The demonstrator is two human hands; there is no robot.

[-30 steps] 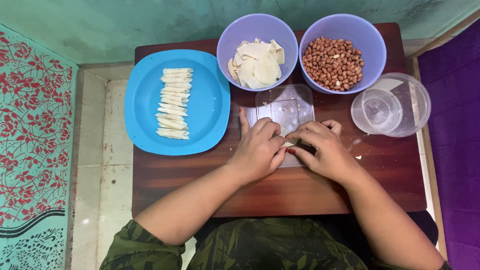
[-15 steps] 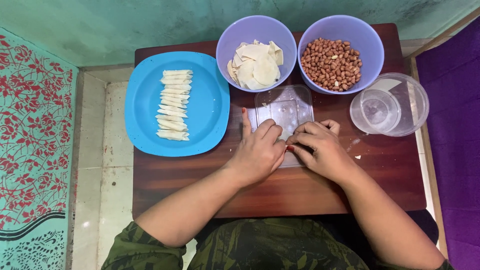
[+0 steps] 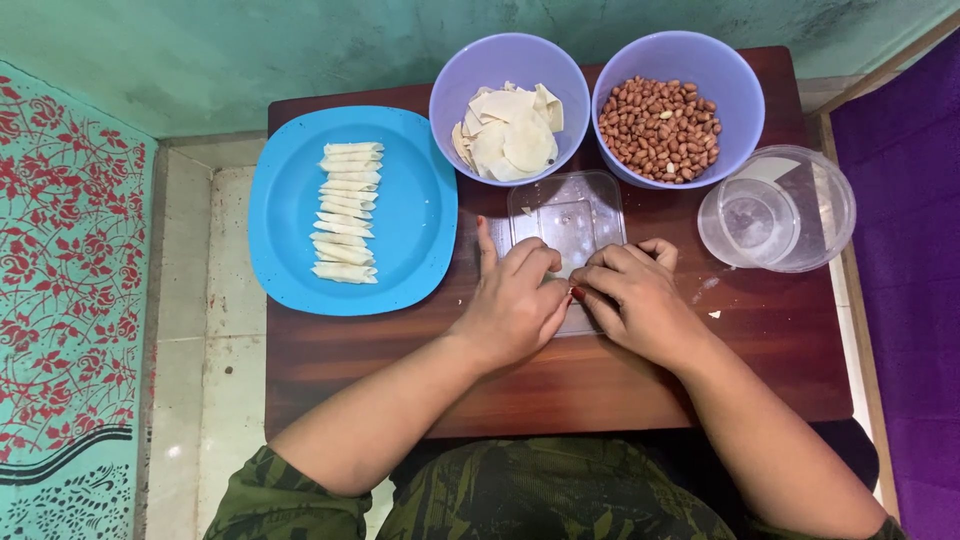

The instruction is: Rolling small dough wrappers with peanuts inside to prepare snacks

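My left hand (image 3: 515, 300) and my right hand (image 3: 635, 295) meet fingertip to fingertip over a clear plastic lid (image 3: 565, 215) lying flat on the brown wooden table (image 3: 400, 370). The fingers of both hands are curled together and pinch something small that they hide. A lilac bowl of pale dough wrappers (image 3: 508, 135) stands just beyond the lid, and a second lilac bowl of peanuts (image 3: 665, 125) is to its right. On the blue plate (image 3: 410, 215) at the left lies a column of several rolled wrappers (image 3: 345, 210).
A clear plastic container with water (image 3: 775, 210) stands at the right edge of the table. A patterned teal and red mat (image 3: 60, 280) covers the floor at the left, a purple cloth (image 3: 905, 250) at the right. Small crumbs (image 3: 712, 313) lie near my right hand.
Both hands have stayed over the lid. The fingers have drawn slightly closer together, with only small working movements.
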